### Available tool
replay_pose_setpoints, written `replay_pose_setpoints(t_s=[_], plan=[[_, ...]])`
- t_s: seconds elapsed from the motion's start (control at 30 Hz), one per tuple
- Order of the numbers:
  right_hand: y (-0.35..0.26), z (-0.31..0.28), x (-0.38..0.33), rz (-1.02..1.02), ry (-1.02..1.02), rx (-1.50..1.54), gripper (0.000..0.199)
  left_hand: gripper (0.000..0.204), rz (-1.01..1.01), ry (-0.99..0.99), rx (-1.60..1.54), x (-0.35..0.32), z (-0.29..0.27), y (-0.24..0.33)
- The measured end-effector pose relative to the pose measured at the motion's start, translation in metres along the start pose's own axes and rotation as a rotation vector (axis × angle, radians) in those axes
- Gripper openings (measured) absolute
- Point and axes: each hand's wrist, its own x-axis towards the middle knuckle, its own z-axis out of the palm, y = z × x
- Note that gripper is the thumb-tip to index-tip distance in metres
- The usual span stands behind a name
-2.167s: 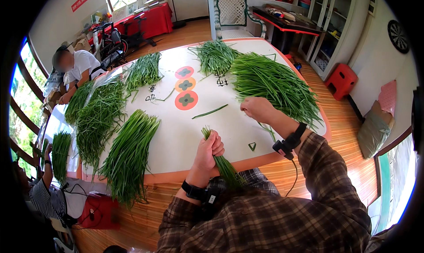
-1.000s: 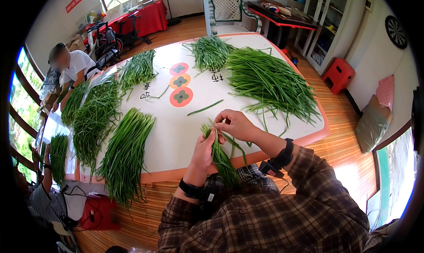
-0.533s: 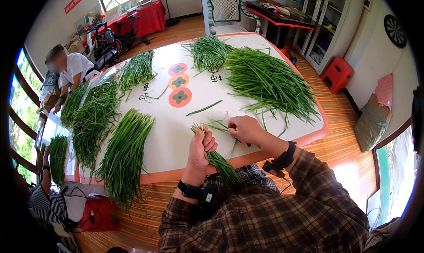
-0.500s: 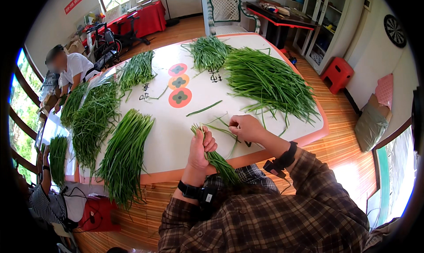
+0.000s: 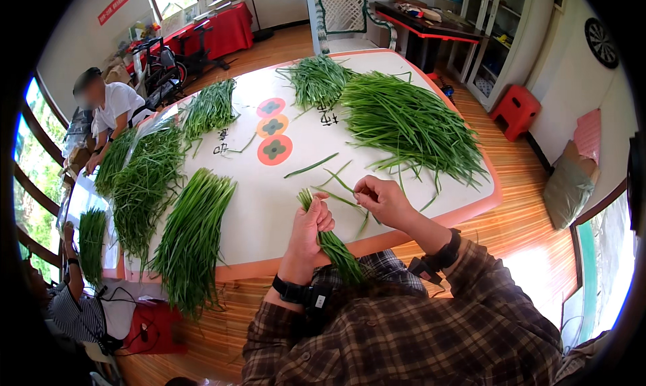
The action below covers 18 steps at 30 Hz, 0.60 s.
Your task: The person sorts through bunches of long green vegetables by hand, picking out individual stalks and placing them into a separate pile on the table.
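My left hand (image 5: 311,226) is wrapped round a small bunch of garlic chives (image 5: 342,257), its pale cut ends poking up above the thumb and its green leaves hanging toward my lap. To the right of it, my right hand (image 5: 385,201) is closed in a pinch, with a single chive blade (image 5: 342,182) at its fingertips. A few stray blades lie on the white table (image 5: 259,214) between and beyond my hands. One loose chive leaf (image 5: 311,166) rests apart from them, farther up.
A big chive heap (image 5: 410,120) covers the table's right side. A neat chive pile (image 5: 192,234) overhangs the near left edge, with more heaps behind it. Two people work at the left, one in a white shirt (image 5: 121,107). A red stool (image 5: 517,112) stands at right.
My right hand has moved slightly right, and a blade now shows at its fingertips. My left hand has shifted slightly right, still holding the bunch.
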Motion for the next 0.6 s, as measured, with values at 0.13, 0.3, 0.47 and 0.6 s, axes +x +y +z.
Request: replay_pose_setpoints(t_s=[0.13,0.3,0.47,0.6], plan=[[-0.005,0.015,-0.007,-0.203,-0.057,-0.197,0.012,0.023,0.005,-0.024,0.035,-0.001,0.001,-0.001],[-0.003,0.018,-0.012,-0.178,-0.141,-0.299,0.014,0.023,-0.008,0.003,0.014,0.0,-0.005,-0.003],[0.007,0.008,-0.013,-0.141,-0.228,-0.398,0.016,0.023,0.177,0.141,0.063,0.003,0.008,-0.01],[0.016,-0.01,-0.012,-0.038,-0.254,-0.285,0.015,0.025,0.196,0.091,-0.062,-0.004,0.017,-0.003]])
